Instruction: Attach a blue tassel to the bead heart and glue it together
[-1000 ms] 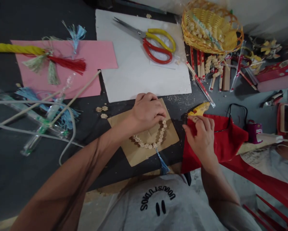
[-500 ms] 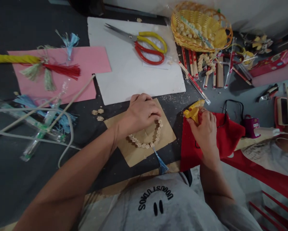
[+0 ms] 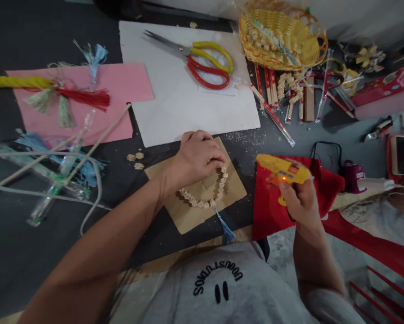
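Note:
My left hand (image 3: 199, 155) rests over the far side of a ring of small pale flower-shaped pieces (image 3: 207, 203), its fingers curled down and closed on it. They hide that part of the ring. Under it lies a brown cardboard square (image 3: 185, 218). A blue tassel (image 3: 226, 231) hangs from the ring's near side, over the table edge. Held up in my right hand (image 3: 301, 198) is a yellow glue gun (image 3: 283, 170) with a small red light lit, its front end pointing left. Below the gun is a red cloth (image 3: 266, 216).
Yellow-and-red scissors (image 3: 205, 65) lie on a white board (image 3: 175, 121). Behind is a wicker basket (image 3: 289, 31) beside wrapped chopsticks (image 3: 272, 114). Tassels on pink paper (image 3: 121, 83), sticks and a pale cable (image 3: 99, 180) occupy the left. Another person's sleeve (image 3: 367, 216) is at right.
My right hand has lifted the glue gun off the red cloth and turned it, so its side and red light show. My left hand and the ring stay in place.

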{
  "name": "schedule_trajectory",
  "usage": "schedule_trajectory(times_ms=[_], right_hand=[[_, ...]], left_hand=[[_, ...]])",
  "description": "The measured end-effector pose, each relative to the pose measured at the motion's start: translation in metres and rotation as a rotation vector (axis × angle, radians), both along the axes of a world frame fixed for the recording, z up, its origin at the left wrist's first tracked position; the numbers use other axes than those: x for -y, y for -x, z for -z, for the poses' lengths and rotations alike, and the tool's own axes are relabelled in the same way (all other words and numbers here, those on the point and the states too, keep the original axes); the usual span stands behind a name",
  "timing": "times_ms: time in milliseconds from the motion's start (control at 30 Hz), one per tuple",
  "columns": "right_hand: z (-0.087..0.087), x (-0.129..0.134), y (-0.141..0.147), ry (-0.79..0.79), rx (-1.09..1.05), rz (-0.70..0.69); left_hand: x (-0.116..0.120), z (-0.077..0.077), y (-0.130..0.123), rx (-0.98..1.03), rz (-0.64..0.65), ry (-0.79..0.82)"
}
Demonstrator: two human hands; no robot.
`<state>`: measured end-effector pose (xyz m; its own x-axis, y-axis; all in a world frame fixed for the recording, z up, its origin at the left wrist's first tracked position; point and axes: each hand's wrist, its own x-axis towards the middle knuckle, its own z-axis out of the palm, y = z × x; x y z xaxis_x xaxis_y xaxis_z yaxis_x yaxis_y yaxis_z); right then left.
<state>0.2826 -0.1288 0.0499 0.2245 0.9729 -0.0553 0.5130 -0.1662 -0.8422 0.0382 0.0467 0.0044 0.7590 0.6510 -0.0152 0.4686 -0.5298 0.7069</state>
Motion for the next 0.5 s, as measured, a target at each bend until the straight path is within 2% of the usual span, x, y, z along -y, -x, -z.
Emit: schedule_trajectory(times_ms=[100,267,400,500], right_hand=[[0.006,0.001,0.003,0.056,-0.147,-0.131],[0.015,-0.004,0.004,0.039,-0.162,-0.267],[0.017,-0.007,0.006,0.034,-0.175,-0.265],[0.019,-0.008,0.006,0.039,-0.101,-0.239]], left_hand=[[0.0,0.001,0.0,-0.012,0.007,0.004],[-0.001,0.0,-0.001,-0.025,0.002,0.004],[0.0,0.001,-0.002,-0.016,-0.003,0.003],[0.0,0.002,-0.001,-0.006,-0.006,0.003]])
